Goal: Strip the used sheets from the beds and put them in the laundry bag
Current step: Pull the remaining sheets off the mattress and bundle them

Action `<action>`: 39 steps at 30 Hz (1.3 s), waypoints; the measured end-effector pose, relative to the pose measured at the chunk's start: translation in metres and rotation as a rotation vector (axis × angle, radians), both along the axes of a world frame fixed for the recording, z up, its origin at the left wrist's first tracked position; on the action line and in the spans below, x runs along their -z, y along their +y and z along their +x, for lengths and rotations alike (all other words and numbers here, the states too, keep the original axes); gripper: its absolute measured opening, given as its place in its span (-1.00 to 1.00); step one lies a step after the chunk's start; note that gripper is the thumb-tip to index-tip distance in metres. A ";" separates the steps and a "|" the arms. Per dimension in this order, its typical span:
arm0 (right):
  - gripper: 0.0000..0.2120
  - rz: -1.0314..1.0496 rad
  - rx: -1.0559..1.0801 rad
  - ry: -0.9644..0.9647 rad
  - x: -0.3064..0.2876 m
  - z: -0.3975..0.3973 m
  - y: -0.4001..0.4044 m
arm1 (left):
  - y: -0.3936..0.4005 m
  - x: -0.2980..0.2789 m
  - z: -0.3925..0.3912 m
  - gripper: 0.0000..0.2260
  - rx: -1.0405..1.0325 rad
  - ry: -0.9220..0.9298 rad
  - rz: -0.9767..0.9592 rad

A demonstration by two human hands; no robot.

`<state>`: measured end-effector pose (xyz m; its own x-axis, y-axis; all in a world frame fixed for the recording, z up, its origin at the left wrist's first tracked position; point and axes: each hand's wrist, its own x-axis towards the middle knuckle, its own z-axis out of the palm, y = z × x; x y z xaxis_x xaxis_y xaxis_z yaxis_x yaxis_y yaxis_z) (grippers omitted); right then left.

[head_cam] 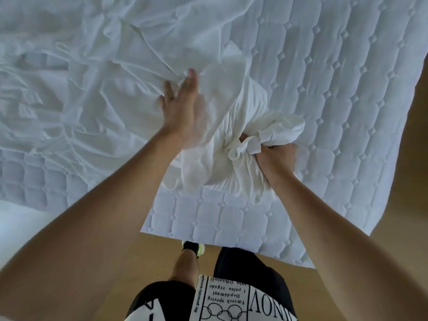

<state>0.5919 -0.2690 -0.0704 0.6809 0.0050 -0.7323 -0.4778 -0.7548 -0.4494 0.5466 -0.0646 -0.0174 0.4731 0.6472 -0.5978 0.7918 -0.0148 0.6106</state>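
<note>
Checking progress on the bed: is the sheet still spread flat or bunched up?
Bunched. The right hand grips a gathered wad of sheet, the left hand reaches into its folds, and bare quilted mattress shows.

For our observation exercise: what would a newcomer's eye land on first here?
The bunched white cotton sheet at centre, gripped by the right hand. The left hand reaches flat across its wrinkled spread. Around them lies the bare white quilted mattress, over a tan floor.
</note>
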 end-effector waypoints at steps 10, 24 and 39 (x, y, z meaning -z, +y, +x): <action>-0.47 0.132 0.028 0.025 -0.005 0.004 -0.021 | -0.065 -0.012 -0.039 0.19 0.221 0.112 0.121; -0.45 0.115 -0.048 0.035 -0.001 0.009 -0.025 | -0.078 -0.010 -0.054 0.17 0.167 0.136 -0.366; 0.38 -0.073 -0.097 0.068 -0.051 -0.009 0.034 | -0.100 0.007 -0.092 -0.02 0.603 0.226 0.048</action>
